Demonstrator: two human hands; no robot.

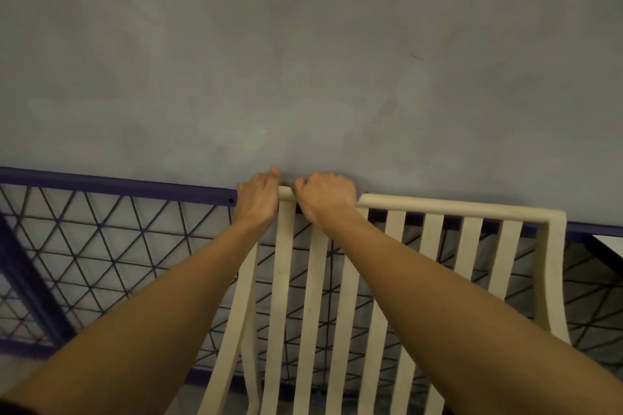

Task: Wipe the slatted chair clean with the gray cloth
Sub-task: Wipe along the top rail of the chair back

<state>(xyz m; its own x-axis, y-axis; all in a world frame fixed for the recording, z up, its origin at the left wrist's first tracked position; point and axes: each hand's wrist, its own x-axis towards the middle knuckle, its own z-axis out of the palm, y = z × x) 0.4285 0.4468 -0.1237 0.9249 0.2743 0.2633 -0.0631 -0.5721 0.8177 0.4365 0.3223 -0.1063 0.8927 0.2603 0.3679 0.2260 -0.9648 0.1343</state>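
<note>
1. Slatted chair (350, 296): cream, seen from behind and above its back. It fills the lower middle of the view from 6 o'clock out to 4 o'clock and stands just in front of the mesh panel
2. Top rail (455, 207): rounded cream bar across the head of the chair back. It runs from centre toward 3 o'clock and turns down at the right corner into a side post
3. Slats (431, 246): flat upright strips, evenly gapped, dropping from the rail toward 6 o'clock. The mesh shows through the gaps
4. Left hand (256, 199): at centre, a little toward 9 o'clock, back of the hand to the camera. Its fingers are curled over the left end of the top rail and grip it
5. Right hand (327, 200): just beside the left, toward 3 o'clock. Its fingers are wrapped over the same rail and grip it, and a short stretch of rail shows between the two hands
6. Wire-mesh panel (101, 239): dark triangular lattice in a blue-violet frame, running from 9 o'clock behind the chair to 3 o'clock
7. Wall (303, 61): grey, mottled, filling the upper half toward 12 o'clock
8. Pale flat surface (608, 242): dark-edged, at the 3 o'clock border. Its kind cannot be told
</note>
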